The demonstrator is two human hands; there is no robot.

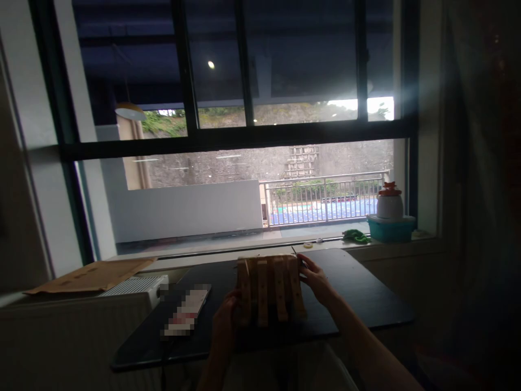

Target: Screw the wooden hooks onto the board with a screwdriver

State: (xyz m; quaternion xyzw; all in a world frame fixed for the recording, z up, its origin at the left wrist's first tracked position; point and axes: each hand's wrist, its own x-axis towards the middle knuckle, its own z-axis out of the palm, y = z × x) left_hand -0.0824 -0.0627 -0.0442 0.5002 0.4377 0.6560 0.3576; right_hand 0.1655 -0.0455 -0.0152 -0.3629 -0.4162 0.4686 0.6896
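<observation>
Black table [358, 293], wood rack [280, 290] between both hands, slats running away from the body. Right hand [315, 274] fingers bent at far right corner, left hand [226, 320] at near left side; too dim to confirm grip.

From here I can see the wide window [293, 133] with its dark frame, and on the right end of its sill [427, 241] a teal box [391, 229] bearing a white container [389, 206] with an orange top. A crumpled green cloth [356, 236] lies just beside the box. Brown paper [91, 275] rests over the white radiator [138, 285] on the left, and a phone [188, 310] (its screen is pixelated) lies on the dark surface [358, 293]. Outside, a metal railing [325, 200] stands before a rocky wall [228, 165].
</observation>
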